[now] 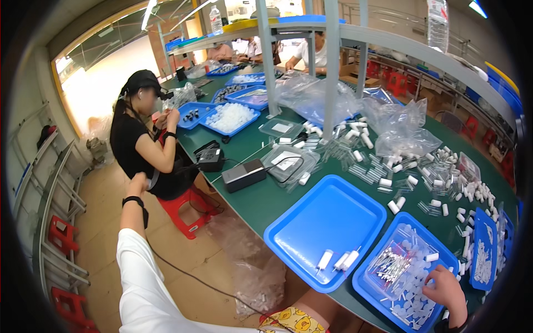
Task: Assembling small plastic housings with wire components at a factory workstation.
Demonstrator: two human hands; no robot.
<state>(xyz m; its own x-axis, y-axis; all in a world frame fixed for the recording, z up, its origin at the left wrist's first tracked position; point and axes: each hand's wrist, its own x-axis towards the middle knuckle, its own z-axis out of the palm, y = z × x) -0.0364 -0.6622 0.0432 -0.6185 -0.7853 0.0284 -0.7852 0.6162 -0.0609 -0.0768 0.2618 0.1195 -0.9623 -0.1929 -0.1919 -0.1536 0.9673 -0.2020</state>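
My right hand (444,287) is over the right side of a blue tray (363,288) with its fingers curled together. Anything between those fingertips is too small to make out. Inside that tray are small white round pieces (412,299) and a clear box holding thin metal-like pins (390,265). A white cylinder (432,257) lies near my fingers. My left arm reaches out to the left, and my left hand (139,183) is beside a seated co-worker's waist; its fingers are not clear. In a second blue tray (311,222) rest several white cylinders with thin wires (347,260).
Clear tubes (366,173) and white cylinders are strewn over the green table (252,208). A black-and-grey box (244,175) with a cable stands near its left edge. Grey shelf posts (331,83) rise from the table. The co-worker (141,133) sits on a red stool (189,213).
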